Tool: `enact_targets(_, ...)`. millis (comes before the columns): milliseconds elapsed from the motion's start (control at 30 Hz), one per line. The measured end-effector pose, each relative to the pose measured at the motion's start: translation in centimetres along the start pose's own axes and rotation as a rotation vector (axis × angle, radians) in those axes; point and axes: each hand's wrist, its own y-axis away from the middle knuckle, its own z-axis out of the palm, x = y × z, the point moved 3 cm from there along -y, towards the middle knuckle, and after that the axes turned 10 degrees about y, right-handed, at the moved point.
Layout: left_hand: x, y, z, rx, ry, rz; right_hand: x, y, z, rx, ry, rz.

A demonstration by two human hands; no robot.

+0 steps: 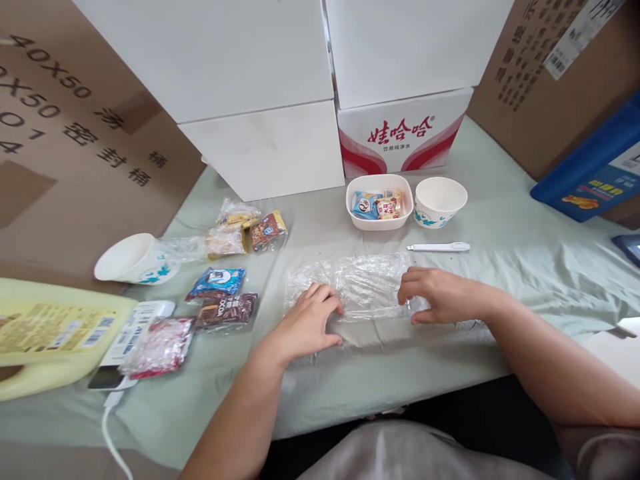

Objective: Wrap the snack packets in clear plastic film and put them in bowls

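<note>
A sheet of clear plastic film [367, 283], wrinkled and shiny, lies flat in front of me on the cloth. My left hand [310, 321] rests on its left end, fingers bent and thumb held apart from them. At the film's right end my right hand [433, 293] is curled, with a crumpled bit of the plastic between thumb and fingers. Just beyond that hand lies a white utility knife [439, 247]. Behind the film stand a white rectangular tub [380, 223] holding small wrapped snacks [387, 207] and a white paper bowl [437, 217] with blue leaf prints.
Left on the green cloth [325, 233] are several snack packets [220, 283], a tipped paper bowl [161, 261], a red-and-clear packet [159, 347], a white device with a cable [113, 407], and a yellow jug [55, 333]. White boxes [280, 153] and cartons [540, 100] wall the back and sides.
</note>
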Motion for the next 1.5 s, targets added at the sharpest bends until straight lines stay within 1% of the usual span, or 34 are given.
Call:
enact_targets(100,0.0,0.2,-0.2,-0.025,-0.019,0.016,-0.4,-0.8,1.2,-0.066,0.058,-0.013)
enact_targets(200,-0.9,0.6,-0.7,-0.002,-0.069,0.006,-0.5,-1.1,1.8,-0.079,0.098,-0.017)
enact_targets(300,-2.2,1.2,-1.4,0.035,-0.113,-0.052,-0.2,-0.8,1.5,-0.077,0.063,-0.021)
enact_targets(400,-3.1,1.7,-2.3,0.036,-0.086,-0.073,0.4,-0.2,0.5,-0.026,-0.050,-0.036)
enact_targets(467,-3.2,2.1,-2.9,0.025,-0.001,-0.065,0.9,0.2,-0.2,0.017,-0.135,-0.062)
enact_targets(533,-3.4,2.3,-3.6,0.031,0.136,-0.069,1.5,0.4,-0.5,0.014,-0.220,-0.049)
enact_targets(600,-3.8,2.4,-4.0,0.059,0.301,-0.115,2.3,0.5,-0.3,-0.036,-0.321,0.018)
enact_targets(667,-4.5,2.2,-4.1,0.100,0.457,-0.192,3.1,0.3,0.1,-0.093,-0.466,0.102)
enact_targets(733,-5.4,1.7,-3.8,0.162,0.544,-0.267,3.7,0.1,0.6,-0.118,-0.592,0.200)
enact_targets(767,-5.8,1.3,-3.6,0.202,0.539,-0.302,4.0,0.0,0.9,-0.117,-0.617,0.262)
enact_targets(833,-6.5,0.7,-3.2,0.275,0.431,-0.363,4.4,-0.3,1.2,-0.094,-0.559,0.390)
enact_targets(900,-6.6,0.1,-2.9,0.302,0.264,-0.409,4.5,-0.6,1.3,-0.060,-0.453,0.474)
enact_targets(1000,-6.3,-0.4,-2.8,0.289,0.063,-0.457,3.9,-1.1,1.3,-0.017,-0.337,0.545)
enact_targets(1167,-5.4,-0.6,-2.9,0.262,-0.192,-0.511,3.0,-1.6,1.0,0.081,-0.118,0.621)
enact_targets(1267,-5.2,-0.7,-2.7,0.235,-0.261,-0.543,2.9,-2.0,1.2,0.132,0.014,0.654)
enact_targets(1400,-5.3,-0.5,-2.7,0.212,-0.277,-0.595,3.0,-2.6,2.1,0.110,0.139,0.659)
enact_targets(1433,-5.3,-0.4,-2.8,0.231,-0.285,-0.617,3.0,-2.6,2.3,0.104,0.158,0.658)
enact_targets(1467,-5.2,-0.2,-3.0,0.274,-0.309,-0.634,2.9,-2.7,2.4,0.099,0.174,0.660)
enact_targets(1500,-4.9,0.0,-3.2,0.345,-0.347,-0.637,2.8,-2.7,2.5,0.090,0.191,0.667)
